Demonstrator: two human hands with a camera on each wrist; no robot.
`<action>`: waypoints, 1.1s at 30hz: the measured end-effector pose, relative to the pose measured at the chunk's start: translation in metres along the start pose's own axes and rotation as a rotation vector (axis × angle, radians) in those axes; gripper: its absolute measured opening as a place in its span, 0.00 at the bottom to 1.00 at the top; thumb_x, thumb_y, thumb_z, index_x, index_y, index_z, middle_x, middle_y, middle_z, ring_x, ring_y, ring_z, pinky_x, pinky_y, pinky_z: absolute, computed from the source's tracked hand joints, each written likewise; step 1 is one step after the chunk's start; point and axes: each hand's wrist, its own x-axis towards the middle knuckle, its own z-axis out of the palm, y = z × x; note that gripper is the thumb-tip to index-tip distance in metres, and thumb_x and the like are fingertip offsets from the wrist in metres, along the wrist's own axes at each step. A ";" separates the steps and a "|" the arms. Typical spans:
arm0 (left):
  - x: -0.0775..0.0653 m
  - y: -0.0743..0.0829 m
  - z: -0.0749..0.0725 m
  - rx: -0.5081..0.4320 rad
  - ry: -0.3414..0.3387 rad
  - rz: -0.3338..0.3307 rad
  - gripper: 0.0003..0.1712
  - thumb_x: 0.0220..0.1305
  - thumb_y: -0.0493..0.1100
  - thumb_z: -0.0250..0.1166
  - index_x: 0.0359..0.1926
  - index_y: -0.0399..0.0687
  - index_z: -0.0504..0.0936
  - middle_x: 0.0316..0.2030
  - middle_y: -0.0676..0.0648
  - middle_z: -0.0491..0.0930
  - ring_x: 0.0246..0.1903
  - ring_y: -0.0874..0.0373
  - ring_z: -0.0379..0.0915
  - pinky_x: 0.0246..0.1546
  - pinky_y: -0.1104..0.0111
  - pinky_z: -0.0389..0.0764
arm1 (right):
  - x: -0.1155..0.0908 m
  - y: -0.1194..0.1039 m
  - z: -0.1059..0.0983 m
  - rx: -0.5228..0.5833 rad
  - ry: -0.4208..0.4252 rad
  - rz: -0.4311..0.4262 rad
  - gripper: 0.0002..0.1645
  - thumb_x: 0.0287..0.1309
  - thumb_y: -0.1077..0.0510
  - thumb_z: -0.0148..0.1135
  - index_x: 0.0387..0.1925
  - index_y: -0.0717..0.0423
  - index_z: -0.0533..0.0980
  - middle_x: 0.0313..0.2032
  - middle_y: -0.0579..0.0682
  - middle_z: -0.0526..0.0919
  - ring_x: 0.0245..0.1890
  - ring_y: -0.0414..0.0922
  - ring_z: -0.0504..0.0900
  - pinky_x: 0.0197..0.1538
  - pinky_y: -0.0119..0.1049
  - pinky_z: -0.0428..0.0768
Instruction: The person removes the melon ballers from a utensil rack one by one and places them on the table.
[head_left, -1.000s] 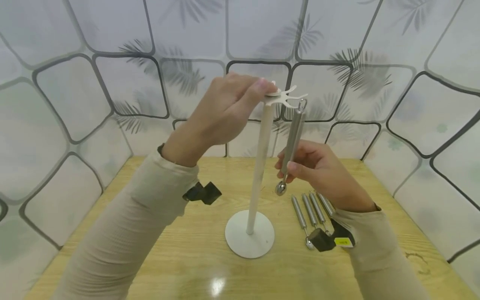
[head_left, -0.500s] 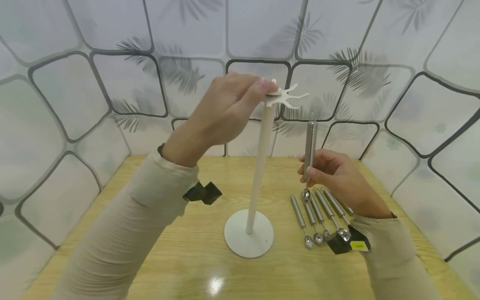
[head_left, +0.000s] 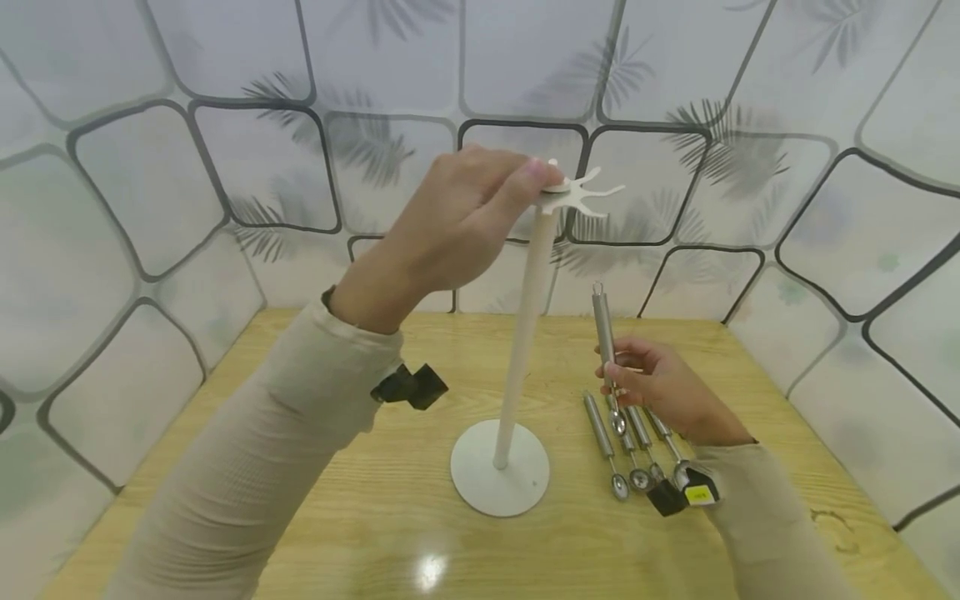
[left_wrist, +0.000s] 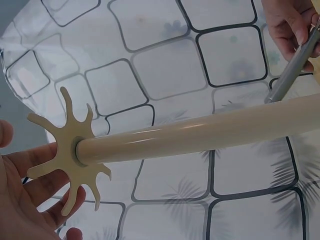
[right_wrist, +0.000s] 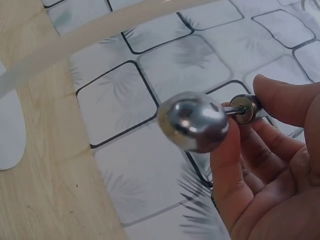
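A white stand (head_left: 527,333) with a round base and a ring of hooks on top rises from the table. My left hand (head_left: 459,218) holds its top, the thumb over the small cap; its fingers (left_wrist: 42,187) show around the hooks in the left wrist view. My right hand (head_left: 663,387) pinches a steel melon baller (head_left: 604,333) by its tubular handle, loop up and bowl down. In the right wrist view its shiny bowl (right_wrist: 195,121) faces the camera. Below, similar steel scoops (head_left: 600,427) lie side by side, partly hidden by the right hand and wrist.
The wooden table (head_left: 360,500) carries the stand's round base (head_left: 480,479) near its middle. A patterned sheet (head_left: 390,67) forms the back and side walls close around it. None of the visible hooks (head_left: 588,192) bears a scoop.
The right hand has moved the melon baller away from the hooks, first to the right, then down over the other scoops. The left hand has stayed on the stand's top.
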 end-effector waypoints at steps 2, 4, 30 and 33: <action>0.000 0.000 0.000 -0.002 0.005 0.006 0.23 0.75 0.46 0.42 0.51 0.47 0.84 0.25 0.49 0.74 0.31 0.59 0.67 0.34 0.67 0.67 | 0.001 0.007 -0.001 0.015 0.002 0.022 0.10 0.68 0.65 0.55 0.49 0.54 0.74 0.40 0.54 0.80 0.36 0.43 0.81 0.34 0.35 0.82; 0.000 0.000 0.001 -0.005 0.009 0.011 0.23 0.75 0.45 0.43 0.51 0.46 0.84 0.25 0.49 0.74 0.31 0.59 0.67 0.34 0.67 0.67 | 0.002 0.014 -0.001 0.037 0.006 0.046 0.10 0.67 0.65 0.56 0.49 0.55 0.73 0.39 0.53 0.80 0.36 0.43 0.81 0.33 0.34 0.82; -0.001 0.000 0.002 0.001 0.019 0.036 0.22 0.74 0.44 0.44 0.51 0.45 0.84 0.34 0.50 0.80 0.35 0.58 0.70 0.39 0.65 0.69 | 0.012 0.088 0.000 0.090 0.027 0.347 0.30 0.64 0.66 0.59 0.61 0.76 0.60 0.39 0.53 0.76 0.32 0.42 0.79 0.38 0.35 0.82; -0.001 0.000 0.002 -0.002 0.021 0.028 0.22 0.74 0.44 0.44 0.51 0.45 0.84 0.35 0.50 0.81 0.36 0.59 0.71 0.40 0.65 0.69 | 0.013 0.093 0.002 0.080 0.018 0.349 0.32 0.63 0.66 0.59 0.62 0.77 0.57 0.39 0.55 0.76 0.32 0.42 0.80 0.38 0.35 0.82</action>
